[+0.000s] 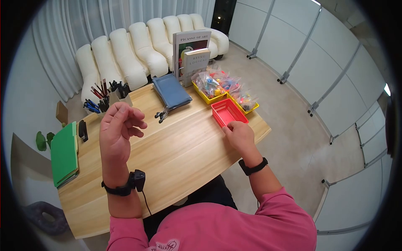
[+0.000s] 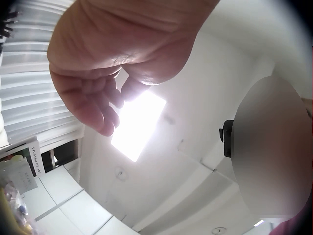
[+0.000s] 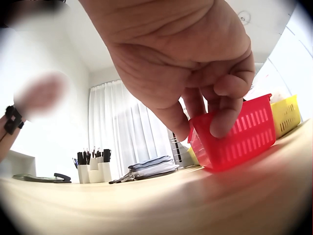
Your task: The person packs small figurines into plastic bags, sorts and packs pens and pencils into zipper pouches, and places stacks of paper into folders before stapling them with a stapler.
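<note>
My right hand [image 1: 241, 137] grips the near end of a red plastic basket [image 1: 226, 113] at the table's right side. In the right wrist view the thumb is at one side of the basket's [image 3: 249, 134] corner, and fingers curl over the rim. The slotted basket stands upright on the tabletop. My left hand [image 1: 118, 131] is raised above the left part of the table, its fingers loosely bent. Nothing lies between those fingers in the left wrist view, where the hand [image 2: 117, 44] shows against the ceiling.
Yellow baskets [image 1: 208, 99] with bagged colourful small items stand behind the red one. Upright books [image 1: 196, 65], a blue-grey pouch [image 1: 172, 93] and pen holders [image 1: 125, 98] line the back. A stapler [image 1: 83, 131] and green folder [image 1: 65, 154] lie at left. A cable hangs from the left wristband [image 1: 123, 189].
</note>
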A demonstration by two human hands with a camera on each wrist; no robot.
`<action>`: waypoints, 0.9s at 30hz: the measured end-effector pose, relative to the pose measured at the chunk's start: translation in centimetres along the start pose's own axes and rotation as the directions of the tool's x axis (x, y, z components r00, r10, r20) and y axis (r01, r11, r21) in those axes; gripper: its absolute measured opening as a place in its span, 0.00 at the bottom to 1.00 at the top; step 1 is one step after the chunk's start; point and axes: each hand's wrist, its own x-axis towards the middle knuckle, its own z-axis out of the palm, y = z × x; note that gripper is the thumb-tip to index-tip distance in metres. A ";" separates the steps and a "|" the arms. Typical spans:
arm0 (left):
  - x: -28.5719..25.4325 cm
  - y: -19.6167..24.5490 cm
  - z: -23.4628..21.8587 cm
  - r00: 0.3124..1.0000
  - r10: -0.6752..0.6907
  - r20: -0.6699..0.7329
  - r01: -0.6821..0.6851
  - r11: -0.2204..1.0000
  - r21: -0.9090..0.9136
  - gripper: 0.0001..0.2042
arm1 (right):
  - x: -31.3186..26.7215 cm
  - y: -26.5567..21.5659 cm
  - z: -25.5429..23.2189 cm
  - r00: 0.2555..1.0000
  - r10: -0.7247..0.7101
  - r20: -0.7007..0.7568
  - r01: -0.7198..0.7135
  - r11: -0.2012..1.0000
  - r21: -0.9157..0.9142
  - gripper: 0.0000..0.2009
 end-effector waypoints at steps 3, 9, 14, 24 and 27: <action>-0.4 0.8 -0.2 0.997 0.047 -0.059 -0.045 0.998 0.031 0.12 | 0.5 -0.9 -0.1 0.998 0.044 0.041 -0.043 0.998 -0.035 0.16; -0.9 1.4 0.1 0.997 0.064 -0.049 -0.064 0.998 0.002 0.11 | 1.5 -0.9 0.9 0.994 0.104 0.040 -0.104 0.995 -0.001 0.16; -1.0 2.0 0.0 0.992 0.100 -0.072 -0.096 0.994 0.052 0.11 | 1.9 -1.1 0.8 0.992 0.125 -0.003 -0.125 0.992 0.010 0.16; -1.1 2.2 -0.1 0.994 0.096 -0.047 -0.093 0.993 0.072 0.11 | 2.3 -1.0 1.2 0.988 0.152 -0.020 -0.152 0.988 0.009 0.15; -1.1 2.3 -0.1 0.995 0.094 -0.045 -0.090 0.992 0.086 0.11 | 2.5 -0.7 1.4 0.990 0.138 -0.039 -0.138 0.990 0.003 0.15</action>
